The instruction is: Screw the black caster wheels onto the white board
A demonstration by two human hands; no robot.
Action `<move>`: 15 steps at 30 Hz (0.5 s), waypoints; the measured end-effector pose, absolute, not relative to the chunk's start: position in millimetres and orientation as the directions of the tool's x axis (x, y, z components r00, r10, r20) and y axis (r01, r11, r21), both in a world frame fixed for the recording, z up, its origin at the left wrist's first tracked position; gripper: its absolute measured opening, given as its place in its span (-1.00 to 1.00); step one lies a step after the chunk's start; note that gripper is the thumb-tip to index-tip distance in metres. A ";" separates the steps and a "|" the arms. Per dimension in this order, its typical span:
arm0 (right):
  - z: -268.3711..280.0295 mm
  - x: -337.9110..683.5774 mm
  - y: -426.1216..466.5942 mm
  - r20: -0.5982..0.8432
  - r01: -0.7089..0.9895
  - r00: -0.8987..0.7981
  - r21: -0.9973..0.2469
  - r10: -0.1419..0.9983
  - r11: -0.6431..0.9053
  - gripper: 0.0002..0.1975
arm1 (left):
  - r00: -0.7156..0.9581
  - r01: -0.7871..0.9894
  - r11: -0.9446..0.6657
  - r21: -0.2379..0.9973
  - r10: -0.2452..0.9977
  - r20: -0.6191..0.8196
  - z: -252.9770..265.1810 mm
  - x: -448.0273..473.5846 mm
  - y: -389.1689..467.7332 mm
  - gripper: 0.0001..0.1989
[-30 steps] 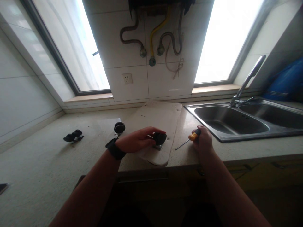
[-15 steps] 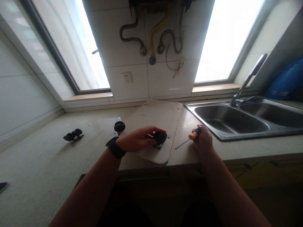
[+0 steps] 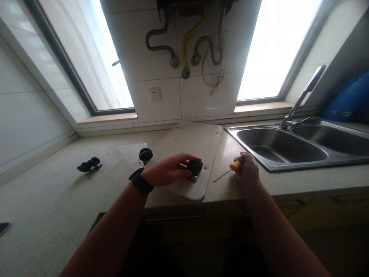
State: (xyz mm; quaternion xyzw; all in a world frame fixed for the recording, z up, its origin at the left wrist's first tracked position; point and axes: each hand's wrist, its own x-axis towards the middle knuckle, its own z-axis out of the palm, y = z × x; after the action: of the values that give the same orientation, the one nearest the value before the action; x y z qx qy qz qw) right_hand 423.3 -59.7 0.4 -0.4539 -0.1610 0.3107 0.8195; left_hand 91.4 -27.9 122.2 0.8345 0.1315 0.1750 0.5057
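My left hand (image 3: pixel 173 169) grips a black caster wheel (image 3: pixel 195 168) between thumb and fingers. Its metal plate rests on the near end of a pale board (image 3: pixel 193 140), which lies flat on the counter. A small screw or hole (image 3: pixel 205 167) shows just right of the wheel. In my right hand (image 3: pixel 248 171) is a screwdriver (image 3: pixel 236 164) with a yellow and black handle, held right of the board. The shaft points left and down, its tip apart from the board. Another caster (image 3: pixel 145 154) stands left of the board, and more black casters (image 3: pixel 88 164) lie farther left.
A double steel sink (image 3: pixel 284 148) with a tall faucet (image 3: pixel 302 96) is set into the counter (image 3: pixel 115 192) at the right. Behind the board, the tiled wall carries a socket (image 3: pixel 155 94) and hanging hoses (image 3: pixel 184 50). A blue object (image 3: pixel 347 98) sits at the far right.
Almost nothing differs. Both hands keep their places, the left on the caster and the right around the screwdriver.
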 end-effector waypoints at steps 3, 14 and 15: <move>0.5 423.2 -60.1 -0.020 -0.366 0.754 -0.843 0.657 0.394 -0.74 | 0.901 0.033 -0.465 0.885 0.396 0.175 122.4 91.5 -28.1 -0.56; 3.1 421.0 -60.6 -0.015 -0.368 0.756 -0.836 0.654 0.406 -0.79 | 0.869 0.073 -0.576 0.814 0.437 0.231 119.8 89.5 -25.9 -0.58; 3.1 420.8 -60.8 -0.016 -0.369 0.755 -0.836 0.655 0.406 -0.79 | 0.859 0.073 -0.583 0.809 0.449 0.246 119.6 89.3 -26.0 -0.59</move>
State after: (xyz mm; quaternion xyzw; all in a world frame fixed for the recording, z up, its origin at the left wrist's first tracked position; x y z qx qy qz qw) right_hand 420.8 -60.8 3.1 -0.4474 -0.1597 0.3112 0.8231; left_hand 89.3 -26.0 119.6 0.8625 0.1512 0.2180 0.4309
